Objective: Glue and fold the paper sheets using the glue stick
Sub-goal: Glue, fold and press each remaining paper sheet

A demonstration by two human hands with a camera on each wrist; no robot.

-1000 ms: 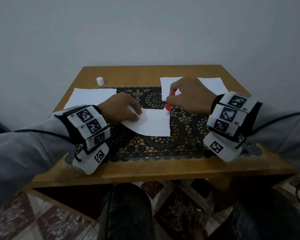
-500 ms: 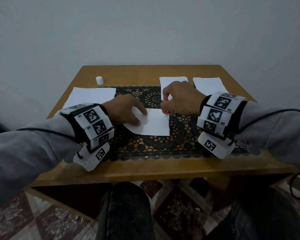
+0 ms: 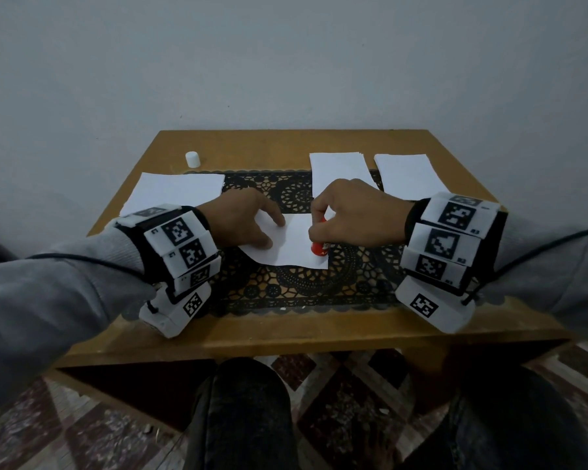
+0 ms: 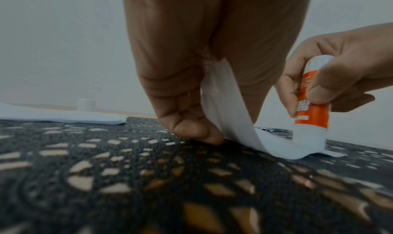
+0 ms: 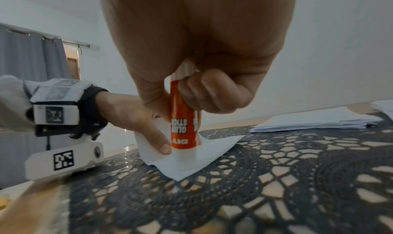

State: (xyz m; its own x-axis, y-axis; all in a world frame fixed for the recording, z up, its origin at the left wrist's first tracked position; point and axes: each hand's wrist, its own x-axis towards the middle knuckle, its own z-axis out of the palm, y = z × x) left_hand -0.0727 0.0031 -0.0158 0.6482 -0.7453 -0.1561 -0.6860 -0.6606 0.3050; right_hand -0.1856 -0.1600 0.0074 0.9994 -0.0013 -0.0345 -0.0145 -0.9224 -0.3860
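1. A person's right hand (image 3: 350, 215) grips an orange glue stick (image 5: 183, 125) upright, fingers (image 5: 214, 93) and thumb curled round its barrel, its white lower end pressed on a small paper sheet (image 3: 296, 245) at the centre of a black lace mat (image 3: 286, 286) on the wooden counter (image 3: 286, 330).
2. The left hand (image 3: 238, 222) holds the sheet's left edge, at 9 o'clock from the stick, pinching it between thumb and fingers (image 4: 187, 120); that edge curls up off the mat.
3. A white cap (image 3: 192, 159) stands at 11 o'clock near the counter's far edge.
4. Paper stacks lie at 10 o'clock (image 3: 177, 191), 12 o'clock (image 3: 336, 167) and 1 o'clock (image 3: 404, 174).
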